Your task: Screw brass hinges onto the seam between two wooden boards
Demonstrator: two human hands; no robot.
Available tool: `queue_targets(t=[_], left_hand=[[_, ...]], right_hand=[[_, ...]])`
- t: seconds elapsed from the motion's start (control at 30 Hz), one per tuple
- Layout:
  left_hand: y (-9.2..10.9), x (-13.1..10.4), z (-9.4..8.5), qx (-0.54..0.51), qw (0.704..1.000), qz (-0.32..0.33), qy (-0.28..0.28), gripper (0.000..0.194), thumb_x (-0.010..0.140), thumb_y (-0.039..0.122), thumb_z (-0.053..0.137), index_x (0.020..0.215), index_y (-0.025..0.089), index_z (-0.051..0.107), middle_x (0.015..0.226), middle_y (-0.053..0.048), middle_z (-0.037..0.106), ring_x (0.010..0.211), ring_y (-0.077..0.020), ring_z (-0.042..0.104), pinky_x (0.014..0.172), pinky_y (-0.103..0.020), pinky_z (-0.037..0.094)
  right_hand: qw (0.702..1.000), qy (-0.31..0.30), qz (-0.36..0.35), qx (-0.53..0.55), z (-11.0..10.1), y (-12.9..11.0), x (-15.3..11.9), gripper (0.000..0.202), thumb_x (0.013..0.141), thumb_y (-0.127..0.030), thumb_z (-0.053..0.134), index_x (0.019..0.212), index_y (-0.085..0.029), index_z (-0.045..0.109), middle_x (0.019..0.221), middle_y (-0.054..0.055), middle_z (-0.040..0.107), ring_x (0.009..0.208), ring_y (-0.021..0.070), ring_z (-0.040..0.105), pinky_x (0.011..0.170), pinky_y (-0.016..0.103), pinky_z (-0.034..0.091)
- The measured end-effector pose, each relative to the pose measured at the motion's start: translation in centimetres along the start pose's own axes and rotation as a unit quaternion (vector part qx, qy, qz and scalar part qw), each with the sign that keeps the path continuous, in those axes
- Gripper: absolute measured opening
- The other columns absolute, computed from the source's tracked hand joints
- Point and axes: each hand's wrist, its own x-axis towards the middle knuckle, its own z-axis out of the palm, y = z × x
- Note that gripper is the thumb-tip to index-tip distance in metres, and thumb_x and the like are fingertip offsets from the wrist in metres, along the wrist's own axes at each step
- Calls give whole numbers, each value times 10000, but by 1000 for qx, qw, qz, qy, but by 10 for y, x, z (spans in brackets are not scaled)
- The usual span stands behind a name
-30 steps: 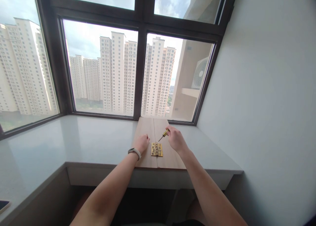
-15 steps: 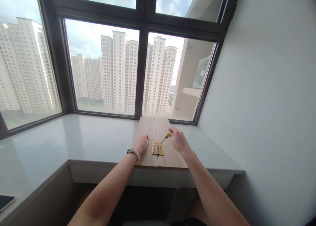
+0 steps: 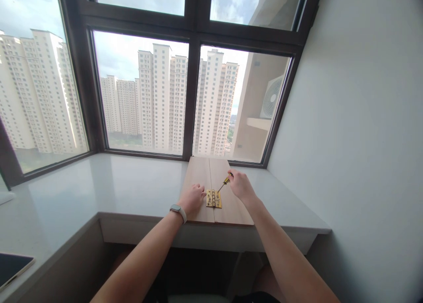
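Note:
A brass-coloured butterfly hinge (image 3: 213, 199) lies flat across the seam between two pale wooden boards (image 3: 198, 173). Several dark screws stick up from its leaves. My right hand (image 3: 242, 186) is closed round the yellow-and-black handle of a screwdriver (image 3: 226, 180), whose shaft slants down to the left. Its tip meets the upper part of the right leaf; whether it sits in a screw head is too small to tell. Resting on the left board, my left hand (image 3: 193, 197) has its fingers loosely stretched out. Its thumb side reaches the hinge's left edge.
The boards lie on a white sill (image 3: 142, 184) that ends in a front edge close to me. Behind are dark-framed windows (image 3: 192, 95), and a white wall (image 3: 346, 117) rises on the right. A dark flat device (image 3: 13, 267) lies at the lower left.
My left hand has moved right to the hinge's edge, and its curled fingers have opened out. The right hand still holds the screwdriver at the right leaf. The view has shifted slightly.

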Motion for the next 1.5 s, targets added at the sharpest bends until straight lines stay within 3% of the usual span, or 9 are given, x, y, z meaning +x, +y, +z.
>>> queue_targets(t=[0.1,0.27,0.63,0.83,1.1,1.33,1.5], left_hand=[[0,-6,0,22,1000,16,-16,227,1037,324,490,1121,170,634,1123,-144,656,1025,-248,625,899,-357,490],[-4,-8,8,40,998,25,-44,266,1022,124,375,1095,128,631,1069,-164,663,911,-225,648,813,-334,496],[-5,30,3,28,999,-5,-39,344,914,2,399,1083,119,674,1066,-181,658,972,-246,642,887,-360,497],[2,32,2,4,999,12,-43,234,931,77,516,1080,137,688,1121,-175,663,1084,-260,620,988,-359,465],[2,13,2,-38,998,54,-10,427,983,53,385,1329,163,611,1252,-146,659,1192,-226,577,1050,-336,449],[14,-7,-11,31,996,85,-15,306,1024,178,406,1180,153,668,1163,-190,647,1107,-300,569,970,-423,462],[25,-18,-11,37,996,73,-26,339,1058,265,381,1134,142,687,1115,-214,652,1033,-319,583,902,-457,473]], right_hand=[[1000,-8,12,7,-1,0,1,213,1037,-209,525,1181,-192,681,1030,92,774,935,206,719,776,248,441],[1000,-2,27,7,-1,-1,-1,220,1025,-240,563,1213,-185,663,1048,104,775,939,223,720,759,257,446],[1000,-4,11,25,1,-8,0,199,1020,-199,536,1159,-198,678,994,83,774,897,205,721,771,251,462],[1000,-9,3,30,2,-11,1,215,1030,-218,521,1176,-201,678,989,83,773,894,204,717,771,251,459],[1000,5,1,21,6,-13,2,225,1038,-243,523,1214,-190,654,1006,94,764,904,205,718,782,252,451],[997,17,11,-71,3,-17,0,240,1054,-326,519,1164,-199,690,1007,124,769,938,245,724,786,288,442],[996,0,29,-88,5,-19,1,288,1059,-407,520,1089,-193,710,952,150,768,905,262,726,767,304,436]])
